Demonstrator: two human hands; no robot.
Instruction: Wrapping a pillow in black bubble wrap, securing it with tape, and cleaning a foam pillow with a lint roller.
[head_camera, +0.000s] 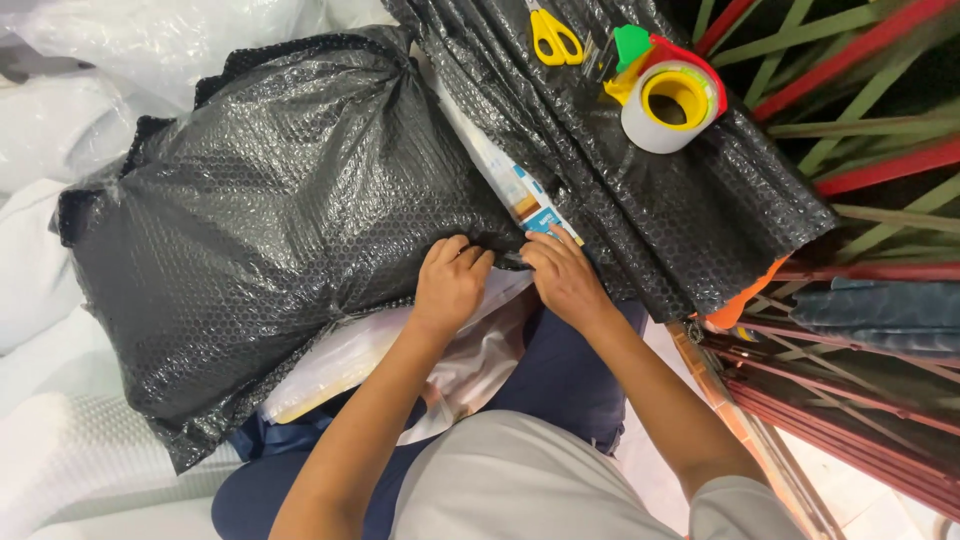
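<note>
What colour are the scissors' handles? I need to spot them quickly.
Yellow; the scissors lie on black bubble wrap, seen in the head view.

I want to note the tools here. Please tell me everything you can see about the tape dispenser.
The tape dispenser lies on black bubble wrap at the upper right, beside yellow-handled scissors. It has a red frame, a green piece at its top and a yellow hub inside a whitish tape roll, whose open core faces the camera. Neither hand touches it.

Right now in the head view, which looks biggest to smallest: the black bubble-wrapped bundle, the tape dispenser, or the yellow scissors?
1. Black bubble-wrapped bundle, by far the largest.
2. Tape dispenser.
3. Yellow scissors, smallest, though partly cut off by the top edge of the picture.
</note>
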